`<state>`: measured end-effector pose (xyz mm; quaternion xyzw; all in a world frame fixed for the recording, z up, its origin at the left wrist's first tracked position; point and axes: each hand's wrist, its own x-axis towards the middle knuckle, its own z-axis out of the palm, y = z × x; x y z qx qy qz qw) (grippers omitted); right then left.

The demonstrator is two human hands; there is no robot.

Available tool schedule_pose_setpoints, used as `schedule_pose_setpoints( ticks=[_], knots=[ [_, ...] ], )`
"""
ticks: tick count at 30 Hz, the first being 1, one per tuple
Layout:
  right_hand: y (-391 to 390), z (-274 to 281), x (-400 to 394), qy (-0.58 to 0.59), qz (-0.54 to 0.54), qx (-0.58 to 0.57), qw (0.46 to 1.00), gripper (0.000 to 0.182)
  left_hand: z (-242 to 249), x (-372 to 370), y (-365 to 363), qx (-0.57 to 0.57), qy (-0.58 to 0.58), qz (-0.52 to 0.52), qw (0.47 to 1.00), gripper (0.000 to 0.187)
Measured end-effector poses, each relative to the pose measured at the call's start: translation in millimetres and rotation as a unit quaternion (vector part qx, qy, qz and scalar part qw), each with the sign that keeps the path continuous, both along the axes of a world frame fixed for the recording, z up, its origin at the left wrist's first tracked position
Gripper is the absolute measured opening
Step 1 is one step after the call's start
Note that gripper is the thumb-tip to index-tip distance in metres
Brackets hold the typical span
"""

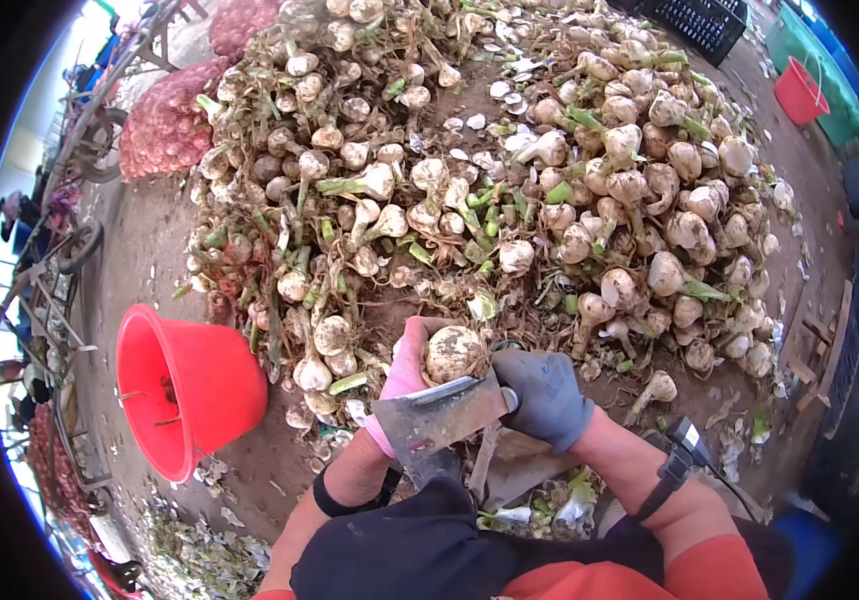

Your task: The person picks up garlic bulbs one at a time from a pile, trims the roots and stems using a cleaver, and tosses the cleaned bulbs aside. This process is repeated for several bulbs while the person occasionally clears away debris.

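Observation:
In the head view, my left hand (405,368), in a pink glove, is closed round a large pale garlic bulb (455,354) with dirt on its skin. My right hand (548,398) wears a dark grey glove and grips the handle of a cleaver (438,418). Its broad, stained blade lies across in front of the bulb, top edge right at the bulb's lower side. Most of the handle is hidden inside the right glove. Just beyond both hands spreads a heap of garlic (665,195) with stalks and roots on.
A red bucket (235,385) lies tilted on the ground at the left, a few stalk bits inside. Behind it stands a filled red mesh bag (165,120). A black crate (700,25) and a smaller red bucket (800,92) are far right. Trimmed scraps (575,505) lie below my hands.

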<state>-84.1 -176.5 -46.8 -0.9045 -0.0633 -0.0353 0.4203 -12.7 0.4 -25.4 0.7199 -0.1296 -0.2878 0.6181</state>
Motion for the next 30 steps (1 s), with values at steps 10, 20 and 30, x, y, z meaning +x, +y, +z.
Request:
schedule_pose_setpoints(
  ticks=[10,20,30],
  knots=[
    [-47.9,-35.2,8.8,0.052,-0.219,0.066,0.972,0.019,20.9,7.8,-8.1,-0.093,0.065,-0.034,0.993,0.080],
    [-3.4,-4.3,1.8,0.047,-0.117,0.132,0.983,0.017,-8.5,21.5,6.2,-0.235,0.235,0.211,0.919,0.066],
    [-0.9,-5.9,4.7,0.032,-0.086,0.098,0.991,0.018,-15.6,-6.3,0.2,-0.332,0.258,0.157,0.894,0.051]
  ],
)
